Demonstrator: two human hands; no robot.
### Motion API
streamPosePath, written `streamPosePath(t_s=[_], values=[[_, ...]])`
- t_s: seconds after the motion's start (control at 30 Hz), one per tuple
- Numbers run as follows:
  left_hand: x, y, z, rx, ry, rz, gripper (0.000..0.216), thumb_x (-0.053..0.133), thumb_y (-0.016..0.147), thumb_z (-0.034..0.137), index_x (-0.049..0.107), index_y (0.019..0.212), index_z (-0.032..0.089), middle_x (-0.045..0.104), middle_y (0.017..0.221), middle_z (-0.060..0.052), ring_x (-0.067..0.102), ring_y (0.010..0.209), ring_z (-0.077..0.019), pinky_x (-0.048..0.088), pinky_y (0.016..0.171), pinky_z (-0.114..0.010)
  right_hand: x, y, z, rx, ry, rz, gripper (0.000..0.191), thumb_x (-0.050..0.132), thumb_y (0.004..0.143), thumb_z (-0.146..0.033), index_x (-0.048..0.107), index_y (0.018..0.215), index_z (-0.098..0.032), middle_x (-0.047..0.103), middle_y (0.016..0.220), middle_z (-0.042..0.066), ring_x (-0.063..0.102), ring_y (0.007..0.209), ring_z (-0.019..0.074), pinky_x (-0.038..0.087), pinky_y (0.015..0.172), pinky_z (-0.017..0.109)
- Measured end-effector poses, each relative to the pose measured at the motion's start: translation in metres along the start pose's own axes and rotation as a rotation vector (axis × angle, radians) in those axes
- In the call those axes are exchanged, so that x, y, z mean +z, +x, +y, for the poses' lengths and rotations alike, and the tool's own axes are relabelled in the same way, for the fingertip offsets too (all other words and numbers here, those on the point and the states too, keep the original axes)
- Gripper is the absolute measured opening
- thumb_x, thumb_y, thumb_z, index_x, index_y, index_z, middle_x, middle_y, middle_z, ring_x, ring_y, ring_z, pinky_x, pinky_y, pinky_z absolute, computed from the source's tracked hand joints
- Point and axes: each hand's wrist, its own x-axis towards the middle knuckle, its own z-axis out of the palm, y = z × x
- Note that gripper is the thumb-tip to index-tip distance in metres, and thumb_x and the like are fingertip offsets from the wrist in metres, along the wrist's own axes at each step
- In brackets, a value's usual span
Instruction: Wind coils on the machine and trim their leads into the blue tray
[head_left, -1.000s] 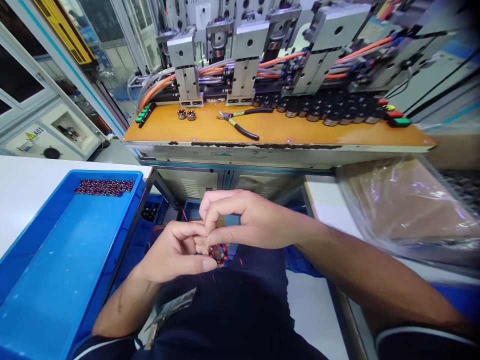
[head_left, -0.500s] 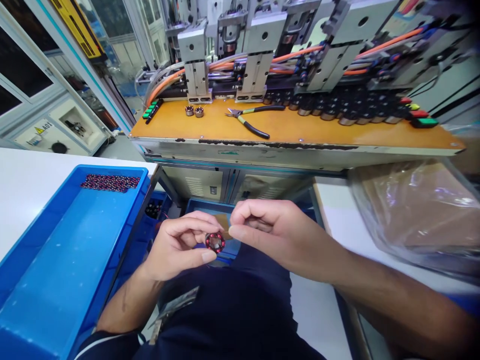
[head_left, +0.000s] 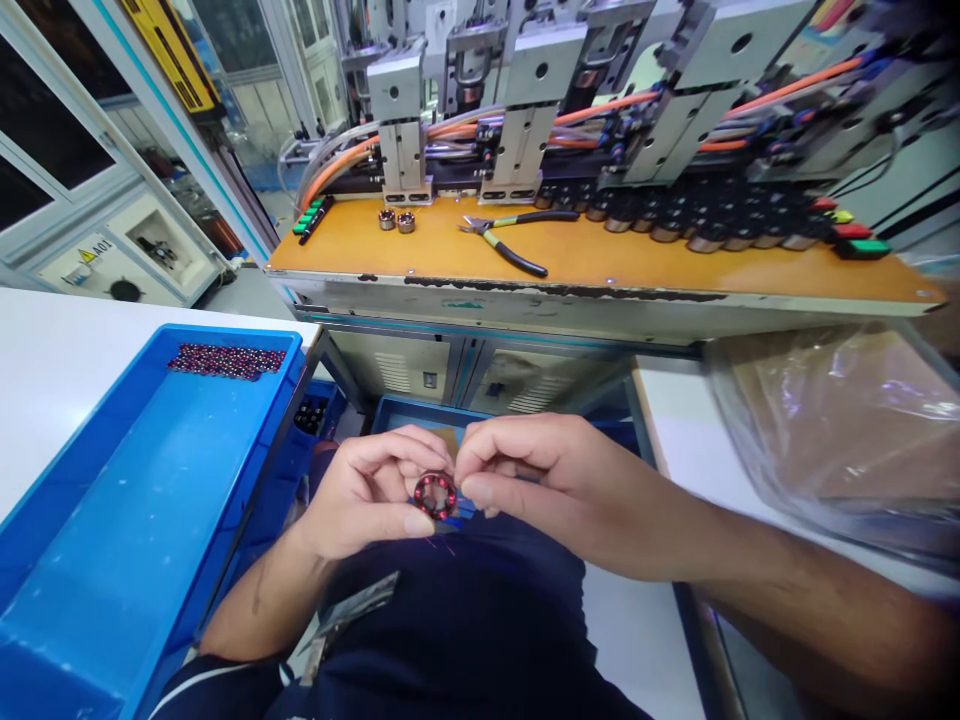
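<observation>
A small ring-shaped motor stator (head_left: 436,497) with red windings is held between the thumb and fingers of my left hand (head_left: 375,490), its open face toward me. Close against the ring's upper right edge, my right hand (head_left: 536,480) has its thumb and forefinger pinched together on a thin wire of the stator; the fingertips mostly hide the wire. Fine reddish wire ends (head_left: 442,546) show below the ring, in front of the dark shirt.
On my left stands a blue tray (head_left: 142,500) with rows of wound stators (head_left: 225,361) at its far end. Pliers (head_left: 506,235), two metal rings (head_left: 397,221) and several dark cylinders (head_left: 705,220) lie on the orange machine bench. A plastic bag (head_left: 832,420) lies at right.
My right hand's fingertips have come down and closer to the stator's edge. The ring has dropped slightly and turned a little. Wire ends now show below it.
</observation>
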Motion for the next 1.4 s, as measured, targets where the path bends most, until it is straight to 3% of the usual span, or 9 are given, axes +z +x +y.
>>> streamPosePath(t_s=[0.27,0.47,0.57,0.63,0.7,0.77,0.9,1.07,1.4], values=[[0.002,0.003,-0.001,0.087,0.091,-0.049,0.042,0.085,0.068,0.017,0.076,0.108,0.026,0.063,0.097,-0.006,0.060,0.077,-0.0105,0.051,0.064,-0.020,0.001,-0.008,0.003,-0.071,-0.025,0.017,0.015,0.059,0.091,-0.017,0.065,0.077,-0.018,0.062,0.072,-0.004,0.050,0.059,0.0052,0.037,0.053,0.017],[0.005,0.002,0.000,0.084,0.120,-0.038,0.039,0.086,0.067,0.018,0.077,0.103,0.026,0.059,0.095,-0.004,0.057,0.072,-0.0082,0.049,0.062,-0.019,0.002,-0.014,0.000,-0.145,-0.155,0.034,0.019,0.057,0.094,-0.018,0.060,0.075,-0.018,0.059,0.070,-0.005,0.051,0.061,0.0048,0.039,0.056,0.017],[0.003,0.001,-0.002,0.069,0.080,-0.025,0.039,0.086,0.066,0.016,0.076,0.102,0.024,0.058,0.097,-0.004,0.060,0.073,-0.0095,0.051,0.063,-0.021,-0.004,-0.020,0.001,-0.216,-0.283,-0.048,0.019,0.056,0.096,-0.022,0.059,0.078,-0.019,0.058,0.069,-0.004,0.052,0.061,0.0058,0.040,0.057,0.019],[0.002,0.001,-0.004,0.055,0.028,-0.039,0.038,0.085,0.066,0.016,0.075,0.102,0.022,0.058,0.097,-0.006,0.063,0.072,-0.0113,0.053,0.063,-0.023,-0.009,-0.022,0.004,-0.295,-0.412,-0.051,0.012,0.058,0.096,-0.023,0.060,0.085,-0.020,0.062,0.074,-0.002,0.057,0.066,0.0082,0.042,0.060,0.021],[0.002,0.002,-0.005,0.022,-0.046,-0.065,0.036,0.085,0.067,0.017,0.075,0.101,0.021,0.058,0.095,-0.006,0.064,0.071,-0.0125,0.053,0.062,-0.023,-0.012,-0.022,0.010,-0.424,-0.560,0.061,0.005,0.061,0.095,-0.024,0.062,0.098,-0.020,0.067,0.087,0.002,0.062,0.078,0.0121,0.046,0.068,0.023],[0.004,0.003,-0.006,-0.029,-0.137,-0.091,0.035,0.085,0.067,0.018,0.075,0.101,0.020,0.058,0.096,-0.005,0.066,0.071,-0.0126,0.053,0.061,-0.022,-0.013,-0.018,0.014,-0.580,-0.662,0.173,0.015,0.062,0.095,-0.022,0.061,0.109,-0.018,0.067,0.098,0.006,0.062,0.089,0.0146,0.049,0.076,0.026],[0.007,0.005,-0.007,-0.101,-0.254,-0.098,0.035,0.086,0.066,0.019,0.075,0.099,0.018,0.059,0.096,-0.004,0.065,0.074,-0.0108,0.055,0.065,-0.020,-0.009,-0.008,0.019,-0.770,-0.650,0.165,0.015,0.062,0.095,-0.019,0.062,0.109,-0.013,0.067,0.099,0.006,0.060,0.089,0.0123,0.051,0.081,0.026],[0.007,0.005,-0.005,-0.138,-0.258,-0.083,0.031,0.086,0.065,0.020,0.076,0.095,0.016,0.059,0.091,-0.004,0.062,0.073,-0.0100,0.054,0.063,-0.017,-0.006,-0.003,0.021,-0.801,-0.622,0.156,0.010,0.067,0.091,-0.016,0.065,0.101,-0.015,0.068,0.094,0.004,0.059,0.084,0.0125,0.052,0.076,0.026],[0.003,0.005,-0.008,-0.113,-0.238,-0.063,0.033,0.084,0.068,0.015,0.076,0.100,0.019,0.058,0.099,-0.003,0.066,0.070,-0.0085,0.055,0.066,-0.019,0.004,-0.005,0.024,-0.754,-0.560,0.287,0.005,0.063,0.092,-0.012,0.068,0.093,-0.013,0.070,0.086,0.006,0.062,0.076,0.0111,0.054,0.069,0.024]])
